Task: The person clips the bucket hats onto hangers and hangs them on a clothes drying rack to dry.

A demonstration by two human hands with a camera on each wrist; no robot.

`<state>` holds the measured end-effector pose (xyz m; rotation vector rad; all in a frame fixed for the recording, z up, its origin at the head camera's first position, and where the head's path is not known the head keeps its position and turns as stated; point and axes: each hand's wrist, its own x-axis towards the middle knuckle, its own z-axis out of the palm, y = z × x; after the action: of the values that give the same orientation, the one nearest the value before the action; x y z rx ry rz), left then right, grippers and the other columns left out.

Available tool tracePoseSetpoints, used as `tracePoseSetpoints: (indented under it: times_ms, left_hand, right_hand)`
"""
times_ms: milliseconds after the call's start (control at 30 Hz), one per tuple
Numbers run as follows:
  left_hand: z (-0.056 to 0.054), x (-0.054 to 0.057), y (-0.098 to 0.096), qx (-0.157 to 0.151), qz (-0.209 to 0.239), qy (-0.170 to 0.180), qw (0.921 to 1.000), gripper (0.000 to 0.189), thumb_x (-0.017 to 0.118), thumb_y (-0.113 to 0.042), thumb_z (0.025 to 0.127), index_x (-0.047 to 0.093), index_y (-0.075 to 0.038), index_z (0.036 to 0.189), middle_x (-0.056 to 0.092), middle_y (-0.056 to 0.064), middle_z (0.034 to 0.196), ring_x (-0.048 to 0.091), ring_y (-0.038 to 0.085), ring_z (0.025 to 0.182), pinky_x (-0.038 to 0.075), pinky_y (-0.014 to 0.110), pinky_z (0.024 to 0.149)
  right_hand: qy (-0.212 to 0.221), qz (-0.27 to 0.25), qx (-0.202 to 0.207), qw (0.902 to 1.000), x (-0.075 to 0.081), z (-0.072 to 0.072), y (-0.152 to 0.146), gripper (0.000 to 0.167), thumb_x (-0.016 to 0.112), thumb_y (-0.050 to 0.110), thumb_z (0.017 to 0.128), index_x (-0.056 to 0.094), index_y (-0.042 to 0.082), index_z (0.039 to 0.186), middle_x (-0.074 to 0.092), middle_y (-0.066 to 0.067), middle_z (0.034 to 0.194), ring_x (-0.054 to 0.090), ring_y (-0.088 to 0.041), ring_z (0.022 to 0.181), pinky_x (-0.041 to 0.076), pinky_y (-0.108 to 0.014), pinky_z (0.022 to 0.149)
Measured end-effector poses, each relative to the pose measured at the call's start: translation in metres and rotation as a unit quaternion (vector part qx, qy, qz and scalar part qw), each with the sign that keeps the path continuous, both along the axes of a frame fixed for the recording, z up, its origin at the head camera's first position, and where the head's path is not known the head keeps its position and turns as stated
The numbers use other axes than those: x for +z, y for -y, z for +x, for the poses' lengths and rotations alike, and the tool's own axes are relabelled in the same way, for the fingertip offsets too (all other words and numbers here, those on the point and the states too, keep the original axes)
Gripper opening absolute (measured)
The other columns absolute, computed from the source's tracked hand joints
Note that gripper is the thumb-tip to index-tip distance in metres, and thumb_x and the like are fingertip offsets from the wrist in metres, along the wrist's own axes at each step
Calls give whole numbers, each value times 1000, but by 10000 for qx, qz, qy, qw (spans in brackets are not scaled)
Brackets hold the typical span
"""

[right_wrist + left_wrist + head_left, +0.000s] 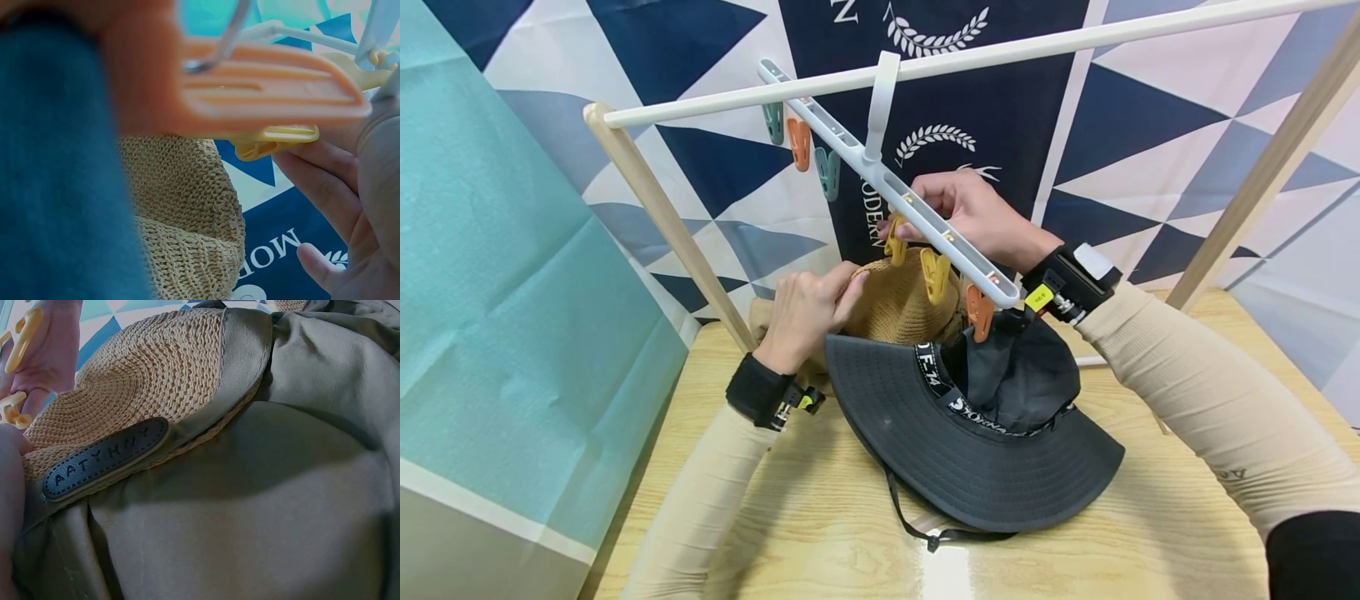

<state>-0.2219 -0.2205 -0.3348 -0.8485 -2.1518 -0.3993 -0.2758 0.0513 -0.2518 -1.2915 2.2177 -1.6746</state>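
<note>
My left hand [811,310] pinches the edge of a tan knitted bucket hat [891,304] between thumb and fingers. In the left wrist view the hat's crown [156,369] shows, with a dark stitched label [106,459] on its fabric band. Close above the hat, my right hand [973,212] pinches a yellow clothespin [896,240] under a white clip hanger [910,200]. Another yellow clothespin [935,275] hangs beside it. At the hanger's near end, an orange clothespin [980,312] grips a black wide-brimmed hat [985,450], which partly hides the tan one.
The hanger hooks over a white rail [1075,42] on wooden posts [670,225]. Green clothespins [827,173] and another orange clothespin [799,143] hang at its far end. A chin cord [917,529] trails from the black hat over the wooden table [820,517].
</note>
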Motion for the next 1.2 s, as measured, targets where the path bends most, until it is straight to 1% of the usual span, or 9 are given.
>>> tracePoseSetpoints:
  times_ms: [133,200,367,467,633,733,833,967,1200]
  left_hand:
    - [1,1,-1,-46,-8,-59,10000,19,69,-18,108,70,-8,93,45,4,53,38,20,43,18,28,51]
    - [0,2,-1,-103,36,-82,9999,19,69,-18,108,70,-8,92,45,4,53,39,20,43,18,29,51]
    - [-2,4,-3,-240,180,-127,9995,21,69,-16,108,69,-8,89,45,4,52,41,21,43,20,31,51]
    - [-2,4,-3,-248,194,-176,9993,23,68,-16,108,68,-8,86,45,4,51,42,21,42,20,33,50]
    - [-2,5,-4,-239,185,-275,9992,24,67,-16,107,67,-8,84,46,4,51,44,22,42,23,35,47]
    - [-1,7,-5,-246,192,-328,9990,24,68,-16,107,67,-9,85,46,4,51,44,21,42,25,37,46]
    - [0,10,-6,-248,192,-354,9989,23,68,-16,107,68,-9,85,46,3,51,44,21,42,27,38,46]
    - [0,11,-7,-234,177,-366,9989,22,68,-16,107,69,-9,86,47,3,51,44,21,42,29,40,46]
    - [1,12,-7,-270,241,-374,9986,19,68,-15,107,72,-9,89,47,2,51,44,22,43,31,42,45]
  right_hand:
    - [-116,-18,-4,9999,0,-1,0,5,80,2,101,77,0,103,89,4,105,75,-9,87,48,-21,69]
    - [-147,-26,-10,9999,0,0,-1,4,80,2,101,77,1,103,89,4,104,72,-11,84,45,-23,66]
    - [-117,-86,15,9999,0,0,-1,3,80,1,100,77,1,101,89,4,105,78,-14,94,51,-24,74]
    - [-119,-91,-17,9999,-1,-1,0,3,80,1,100,77,-1,101,89,3,104,79,-13,93,51,-23,73]
    - [-30,-60,-11,10000,-2,-1,1,5,80,3,101,77,-2,103,89,1,106,83,-14,100,58,-23,80]
    - [-42,-39,-43,10000,-1,-1,1,4,79,3,102,78,0,103,90,0,107,84,-14,102,58,-22,77]
    - [-109,-30,-104,9999,0,-1,0,2,79,1,101,78,0,100,89,1,103,83,-11,96,53,-21,69]
    - [-131,-40,-86,9999,0,-2,0,3,79,0,101,77,0,99,89,2,101,83,-9,94,49,-20,65]
    - [-45,-71,-24,10000,0,-2,0,4,80,1,101,77,-2,101,90,-1,107,85,-15,103,58,-21,74]
